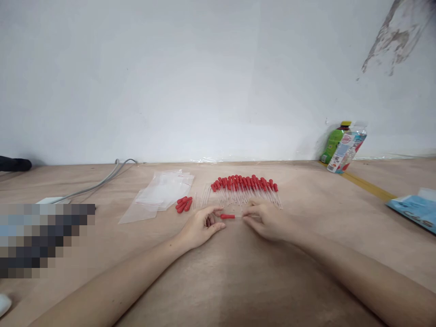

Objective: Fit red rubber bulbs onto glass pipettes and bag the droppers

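Note:
A dropper with a red rubber bulb (227, 216) lies level between my two hands, its clear tube running into the fingertips of my right hand (267, 221), which pinches it. Just left of the bulb, my left hand (203, 225) has its thumb and fingers curved and apart, with nothing between them. Beyond the hands, many red-bulbed droppers (245, 182) lie in a row, bulbs toward the wall. Several bare clear tubes (205, 196) lie at that row's left end. Beside them sits a small group of loose red bulbs (184, 204).
Clear plastic bags (163, 190) are spread left of the loose bulbs. A grey cable (98, 184) crosses the table at left, near a blurred-out patch. Two bottles (344, 146) stand against the wall at right, with a blue packet (413, 213) by the right edge.

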Action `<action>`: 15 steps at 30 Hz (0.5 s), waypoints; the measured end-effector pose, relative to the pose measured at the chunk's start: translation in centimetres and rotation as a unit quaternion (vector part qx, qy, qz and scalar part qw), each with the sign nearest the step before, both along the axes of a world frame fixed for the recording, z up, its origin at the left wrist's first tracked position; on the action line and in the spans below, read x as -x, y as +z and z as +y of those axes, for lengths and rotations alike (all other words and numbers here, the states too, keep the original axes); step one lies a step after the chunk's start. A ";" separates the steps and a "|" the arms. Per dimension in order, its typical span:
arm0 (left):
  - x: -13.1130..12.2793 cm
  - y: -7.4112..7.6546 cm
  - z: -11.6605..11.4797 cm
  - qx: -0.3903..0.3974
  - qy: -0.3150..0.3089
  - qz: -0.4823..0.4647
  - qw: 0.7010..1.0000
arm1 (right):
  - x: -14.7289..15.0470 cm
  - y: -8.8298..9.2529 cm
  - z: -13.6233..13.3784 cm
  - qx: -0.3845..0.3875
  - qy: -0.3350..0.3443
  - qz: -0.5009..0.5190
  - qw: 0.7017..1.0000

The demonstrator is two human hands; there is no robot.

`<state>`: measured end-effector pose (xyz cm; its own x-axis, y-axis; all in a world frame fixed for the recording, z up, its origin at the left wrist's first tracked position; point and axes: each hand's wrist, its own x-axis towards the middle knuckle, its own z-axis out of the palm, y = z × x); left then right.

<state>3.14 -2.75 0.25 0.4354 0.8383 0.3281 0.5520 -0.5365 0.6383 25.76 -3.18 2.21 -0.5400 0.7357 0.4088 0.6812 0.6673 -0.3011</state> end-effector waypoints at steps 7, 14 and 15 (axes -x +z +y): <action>0.0 0.4 0.0 -0.035 -0.032 0.076 0.996 | -2.4 -0.1 4.6 0.127 -0.206 0.120 0.963; 0.0 0.3 0.0 -0.043 -0.043 0.075 0.995 | 0.5 0.2 7.9 0.098 -0.342 0.086 0.931; 0.0 0.3 0.0 -0.044 -0.043 0.074 0.995 | 0.8 0.2 8.2 0.099 -0.353 0.081 0.927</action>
